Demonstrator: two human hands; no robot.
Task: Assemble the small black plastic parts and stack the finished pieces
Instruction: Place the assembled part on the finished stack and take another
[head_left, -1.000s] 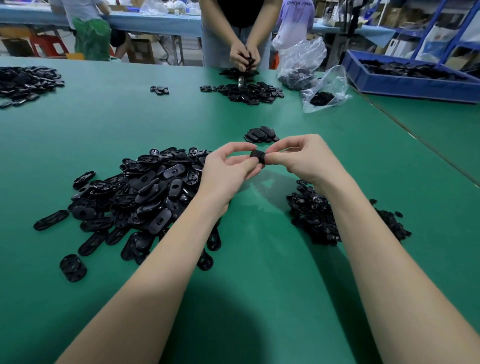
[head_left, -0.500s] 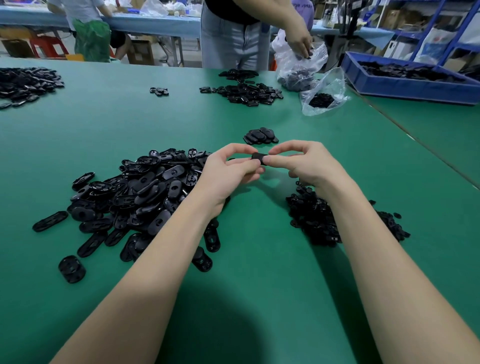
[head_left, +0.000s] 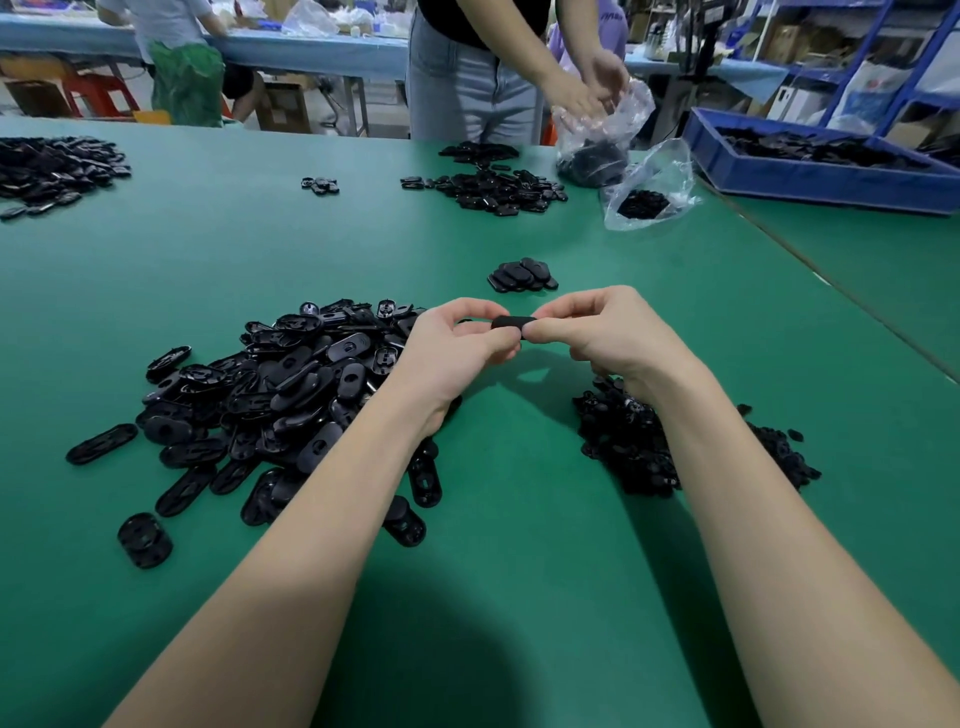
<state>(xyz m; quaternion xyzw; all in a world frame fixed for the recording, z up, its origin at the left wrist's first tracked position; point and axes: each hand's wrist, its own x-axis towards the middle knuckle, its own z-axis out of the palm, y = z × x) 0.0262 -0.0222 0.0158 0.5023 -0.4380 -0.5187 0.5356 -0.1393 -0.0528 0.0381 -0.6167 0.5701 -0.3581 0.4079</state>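
Note:
Above the green table (head_left: 519, 545), my left hand (head_left: 457, 353) and my right hand (head_left: 608, 332) pinch one small black oval part (head_left: 513, 323) between thumbs and fingertips, one hand at each end. A big heap of black oval shells (head_left: 270, 395) lies to the left, under my left wrist. A heap of smaller black pieces (head_left: 639, 447) lies to the right, partly hidden by my right forearm. A small stack of finished pieces (head_left: 522, 275) sits just beyond my hands.
Across the table a person (head_left: 478, 67) handles a clear plastic bag (head_left: 602, 140) of parts beside another bag (head_left: 649, 192). More black parts lie in a far pile (head_left: 493, 187), a tiny cluster (head_left: 320, 185) and a far-left pile (head_left: 52, 169). A blue tray (head_left: 831, 176) stands at the right.
My hands have shifted slightly while holding the part, which now lies level between them. The person opposite turned from their pile and reached both hands to the plastic bag.

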